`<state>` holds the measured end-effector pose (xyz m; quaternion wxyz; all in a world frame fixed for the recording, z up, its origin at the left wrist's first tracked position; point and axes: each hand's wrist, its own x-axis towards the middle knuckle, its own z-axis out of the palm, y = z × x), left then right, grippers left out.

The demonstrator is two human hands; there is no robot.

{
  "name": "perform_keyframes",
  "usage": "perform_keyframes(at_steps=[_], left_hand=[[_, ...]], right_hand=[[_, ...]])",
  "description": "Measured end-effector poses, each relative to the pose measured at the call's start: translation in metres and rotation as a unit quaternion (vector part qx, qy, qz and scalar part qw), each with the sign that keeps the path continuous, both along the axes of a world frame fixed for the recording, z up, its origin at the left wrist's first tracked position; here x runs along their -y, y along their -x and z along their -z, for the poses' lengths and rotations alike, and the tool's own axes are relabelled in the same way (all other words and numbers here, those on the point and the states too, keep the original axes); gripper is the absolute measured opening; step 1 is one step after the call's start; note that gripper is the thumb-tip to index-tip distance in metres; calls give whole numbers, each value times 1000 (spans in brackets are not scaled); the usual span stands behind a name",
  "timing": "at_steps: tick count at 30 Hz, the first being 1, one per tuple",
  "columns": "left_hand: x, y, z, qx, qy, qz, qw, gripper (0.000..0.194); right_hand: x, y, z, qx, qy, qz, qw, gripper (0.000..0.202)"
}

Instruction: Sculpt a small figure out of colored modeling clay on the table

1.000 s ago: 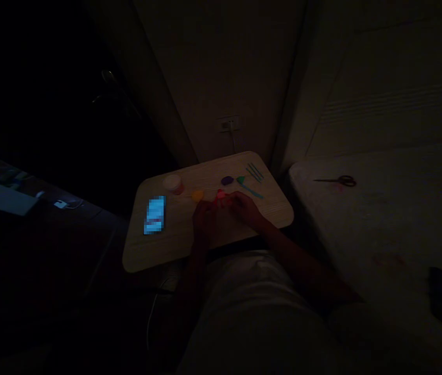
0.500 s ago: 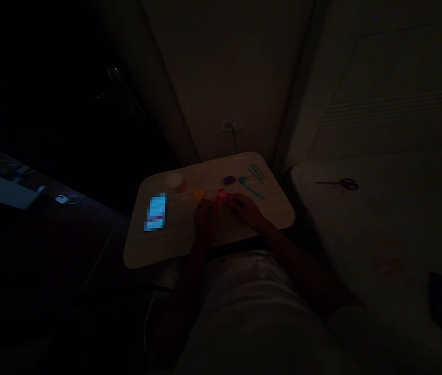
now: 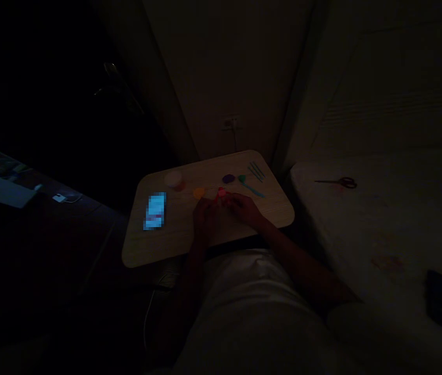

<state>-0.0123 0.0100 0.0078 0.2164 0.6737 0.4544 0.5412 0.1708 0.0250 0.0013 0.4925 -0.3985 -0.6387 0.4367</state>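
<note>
In dim light, a small bright red-pink piece of modelling clay (image 3: 221, 192) is held low over a wood-grain table (image 3: 177, 245). My right hand (image 3: 242, 207) has its fingers bent around the right side of the piece. From the left, my left hand (image 3: 204, 212) meets it with curled fingertips. An orange lump (image 3: 199, 193) sits just beyond my left hand. Farther back are a purple lump (image 3: 228, 178) and a green lump (image 3: 242, 178), which touches the end of a teal knife-like tool (image 3: 254, 189). Darkness hides the fine finger contact.
A lidded tub (image 3: 173, 180) and a lit, pixelated screen (image 3: 155, 211) are on the table's left side. Several thin teal sticks (image 3: 256, 171) lie at the back right. Scissors (image 3: 342, 182) rest on the pale surface to the right. A plugged socket (image 3: 232, 123) is on the wall behind.
The view has shifted very slightly. Both hands stay around the red-pink clay in nearly the same pose, and the things on the table have not moved.
</note>
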Motion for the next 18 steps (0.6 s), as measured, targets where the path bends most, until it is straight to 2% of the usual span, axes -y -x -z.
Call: perform_keyframes(at_steps=[10,18], left_hand=[[-1,3,2,-8,13,-4,1000,24],[4,0,-6,-4,18,-4,1000,22]], right_hand=[[-2,1,3,6,-23,-3,1000,29],[0,1,-1,19,-26,-4,999,30]])
